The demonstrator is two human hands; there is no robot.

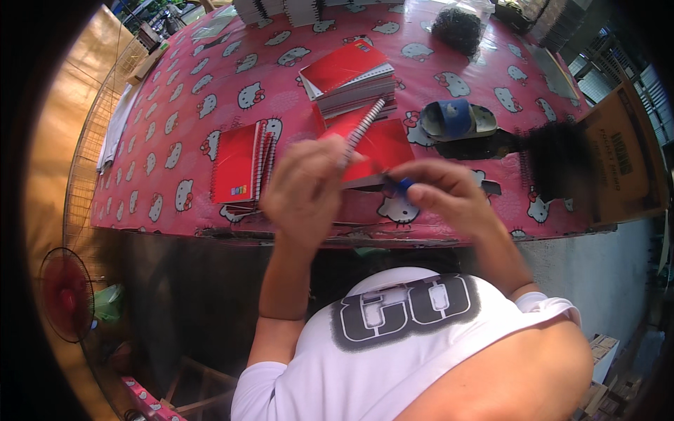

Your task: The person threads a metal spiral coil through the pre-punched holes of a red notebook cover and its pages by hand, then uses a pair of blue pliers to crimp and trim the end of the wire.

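My left hand (309,182), slightly blurred, is closed on a red spiral notebook (364,128) that it holds tilted, its wire edge up. Close to the lower end of that wire, my right hand (449,193) pinches a small tool with a blue handle (405,185); its dark tip is too blurred to name the kind. Under and behind the held notebook lies a red cover or notebook (390,144). A stack of red notebooks (351,69) rises farther back. Left of my left hand sits a smaller pile of red spiral-bound notebooks (236,165).
A blue and grey slide sandal (458,119) lies right of the notebooks. Black wire coils (554,161) heap beside a brown cardboard box (625,158). A clear container of black pieces (458,29) stands far back on the pink patterned tablecloth (158,165). A red fan (67,295) stands lower left.
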